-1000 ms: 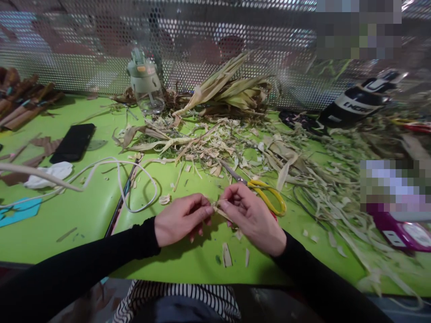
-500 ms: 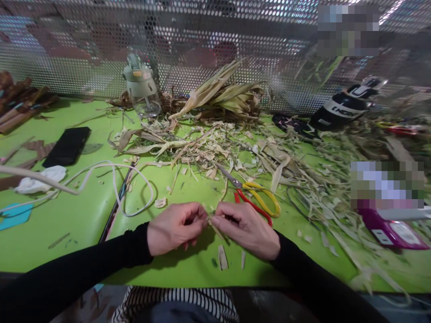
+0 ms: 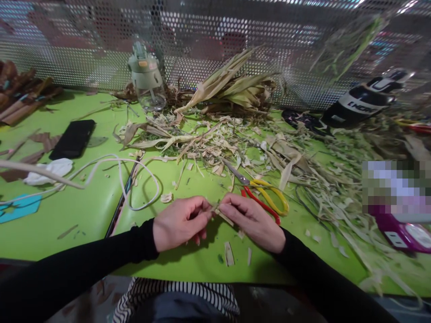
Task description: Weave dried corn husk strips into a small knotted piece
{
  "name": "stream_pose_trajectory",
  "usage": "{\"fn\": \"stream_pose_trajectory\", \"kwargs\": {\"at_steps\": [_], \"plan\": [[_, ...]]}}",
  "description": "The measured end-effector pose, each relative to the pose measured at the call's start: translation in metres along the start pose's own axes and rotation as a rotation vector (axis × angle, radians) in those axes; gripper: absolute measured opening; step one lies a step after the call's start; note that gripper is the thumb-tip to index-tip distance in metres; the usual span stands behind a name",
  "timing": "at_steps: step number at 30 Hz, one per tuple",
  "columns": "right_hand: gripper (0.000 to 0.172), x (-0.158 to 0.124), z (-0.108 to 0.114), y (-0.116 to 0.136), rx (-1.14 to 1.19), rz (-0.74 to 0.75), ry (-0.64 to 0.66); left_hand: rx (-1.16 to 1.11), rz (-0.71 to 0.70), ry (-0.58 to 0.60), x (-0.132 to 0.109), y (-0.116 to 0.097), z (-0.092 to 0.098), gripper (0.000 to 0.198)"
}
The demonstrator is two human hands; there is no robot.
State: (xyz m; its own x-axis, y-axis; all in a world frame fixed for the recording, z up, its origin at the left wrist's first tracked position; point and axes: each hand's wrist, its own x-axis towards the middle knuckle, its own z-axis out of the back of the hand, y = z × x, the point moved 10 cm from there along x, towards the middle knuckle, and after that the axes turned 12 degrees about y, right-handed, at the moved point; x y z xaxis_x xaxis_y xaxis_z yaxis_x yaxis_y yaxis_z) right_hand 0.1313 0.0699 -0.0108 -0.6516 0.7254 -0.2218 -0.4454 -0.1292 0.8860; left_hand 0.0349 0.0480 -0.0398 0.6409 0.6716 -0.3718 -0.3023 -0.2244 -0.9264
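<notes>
Close together over the front of the green table [image 3: 141, 258], both hands pinch a small piece of dried husk [image 3: 225, 218]. My left hand [image 3: 183, 223] is closed, thumb against fingertips, on one end of it. My right hand [image 3: 253, 220] grips the other end in the same way. The fingers partly cover the piece. Scissors [image 3: 247, 181] with one yellow and one red handle lie just beyond my right hand, blades pointing away to the left. Below the hands, flat on the table, is a pale husk scrap [image 3: 229, 254].
Husk shreds [image 3: 212, 143] spread across the middle and right. A husk bundle [image 3: 232, 89] leans by the perforated metal screen [image 3: 202, 27]. Around stand a clear bottle [image 3: 148, 80] and a black bottle [image 3: 357, 105]. A phone [image 3: 73, 139] and white cable [image 3: 156, 179] lie left, a purple packet [image 3: 400, 233] right.
The whole scene has shifted slightly right and up in view. Both hands still pinch the husk piece, which now shows more between the fingertips.
</notes>
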Motion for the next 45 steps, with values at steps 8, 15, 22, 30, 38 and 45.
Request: {"fn": "stream_pose_trajectory", "kwargs": {"at_steps": [8, 15, 22, 30, 38, 45], "plan": [[0.028, -0.002, -0.003, 0.001, -0.118, -0.001, -0.033, 0.348, -0.174, -0.231, -0.012, -0.032, 0.025, 0.022], [0.027, 0.001, -0.013, 0.008, -0.011, 0.037, 0.064, -0.07, -0.136, 0.022, 0.0, -0.016, 0.004, 0.043], [0.032, -0.001, -0.017, 0.007, 0.096, -0.003, 0.073, 0.21, -0.2, -0.073, -0.002, -0.027, 0.014, 0.025], [0.032, -0.009, -0.025, 0.014, 0.149, 0.035, 0.135, 0.381, -0.215, -0.109, -0.009, -0.036, 0.009, 0.026], [0.037, -0.002, -0.019, 0.001, 0.105, -0.001, 0.103, 0.3, -0.189, -0.096, -0.003, -0.031, 0.019, 0.026], [0.04, -0.003, 0.003, 0.018, -0.278, 0.044, -0.105, 0.335, -0.159, -0.054, 0.0, -0.025, 0.014, 0.031]]}}
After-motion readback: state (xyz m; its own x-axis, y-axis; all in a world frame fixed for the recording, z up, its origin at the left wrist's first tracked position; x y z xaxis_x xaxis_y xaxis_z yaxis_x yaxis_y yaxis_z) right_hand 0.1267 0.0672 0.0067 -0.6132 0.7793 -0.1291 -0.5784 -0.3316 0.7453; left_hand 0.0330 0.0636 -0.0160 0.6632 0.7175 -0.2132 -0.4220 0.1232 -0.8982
